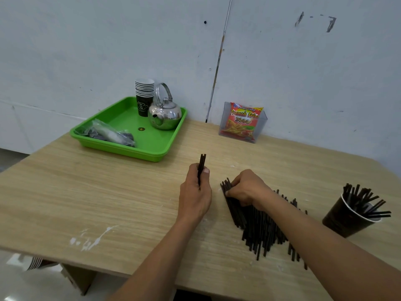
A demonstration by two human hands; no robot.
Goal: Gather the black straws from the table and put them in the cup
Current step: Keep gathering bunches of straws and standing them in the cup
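A heap of black straws (260,227) lies on the wooden table (108,192), right of centre. My right hand (247,189) rests on the heap's far end, its fingers curled round several straws there. My left hand (196,192) grips a small bundle of black straws (201,165) that points away from me. A black paper cup (345,220) stands at the right, tilted in view, with several straws sticking out of it.
A green tray (156,146) at the back holds a stack of black paper cups (144,96), a steel kettle (166,114) and a plastic bag (108,133). A clear holder with a snack packet (242,122) stands by the wall. White smears (93,237) mark the table's near left.
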